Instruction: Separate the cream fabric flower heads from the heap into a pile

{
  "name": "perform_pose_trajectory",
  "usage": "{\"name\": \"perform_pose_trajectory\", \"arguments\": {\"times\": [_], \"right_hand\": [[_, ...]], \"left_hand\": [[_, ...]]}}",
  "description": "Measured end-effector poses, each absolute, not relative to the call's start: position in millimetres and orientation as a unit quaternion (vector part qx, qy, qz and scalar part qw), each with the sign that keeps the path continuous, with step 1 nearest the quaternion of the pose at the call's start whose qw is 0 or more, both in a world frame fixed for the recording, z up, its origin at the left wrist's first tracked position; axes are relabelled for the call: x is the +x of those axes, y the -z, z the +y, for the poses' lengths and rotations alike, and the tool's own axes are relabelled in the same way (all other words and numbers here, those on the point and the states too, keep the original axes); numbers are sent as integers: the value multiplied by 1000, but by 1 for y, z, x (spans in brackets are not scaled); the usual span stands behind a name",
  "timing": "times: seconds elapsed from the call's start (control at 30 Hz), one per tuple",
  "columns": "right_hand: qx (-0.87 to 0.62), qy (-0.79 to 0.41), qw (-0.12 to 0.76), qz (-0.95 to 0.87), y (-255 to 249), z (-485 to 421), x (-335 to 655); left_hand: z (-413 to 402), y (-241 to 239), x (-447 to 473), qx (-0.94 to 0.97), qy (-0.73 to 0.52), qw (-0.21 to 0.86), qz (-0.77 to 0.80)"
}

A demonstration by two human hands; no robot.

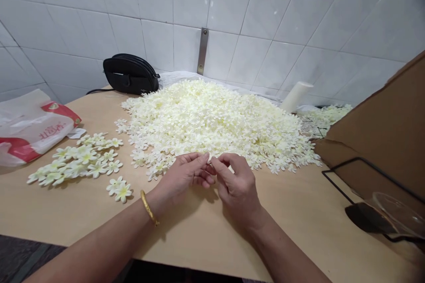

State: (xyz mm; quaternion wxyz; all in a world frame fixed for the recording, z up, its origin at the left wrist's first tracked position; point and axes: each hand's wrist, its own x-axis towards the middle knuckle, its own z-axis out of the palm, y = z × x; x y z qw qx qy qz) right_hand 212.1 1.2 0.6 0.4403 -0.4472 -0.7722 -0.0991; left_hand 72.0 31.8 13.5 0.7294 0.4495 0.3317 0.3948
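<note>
My left hand [189, 171], with a gold bangle [149, 208] at its wrist, and my right hand [236, 181] meet at the fingertips above the table. Both are closed in a pinch, thumb against finger. Something tiny and pale shows between the fingertips, too small to name. Just beyond them rises a big heap of white artificial flowers [212, 119] with pale yellow centres. On the left lie a smaller group of flowers [84, 159] and, nearer my left wrist, a little cluster of flowers [120, 189].
A black bag [131, 74] stands at the back left, and a white-and-red plastic bag [36, 126] lies at the left edge. At right are a cardboard box [381, 128], a black metal frame [352, 194] and a white roll [295, 96]. A tiled wall [252, 4] closes the back.
</note>
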Motion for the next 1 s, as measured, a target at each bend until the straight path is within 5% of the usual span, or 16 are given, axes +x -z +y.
{"name": "perform_pose_trajectory", "arguments": {"times": [0.33, 0.7, 1.0], "right_hand": [[-466, -72, 455, -756, -1, 4, 212], [-469, 49, 344, -812, -2, 1, 213], [-495, 18, 381, -781, -1, 4, 214]], "left_hand": [[34, -18, 68, 522, -392, 663, 366], [36, -11, 71, 482, -373, 709, 355], [34, -11, 70, 469, -352, 737, 335]]}}
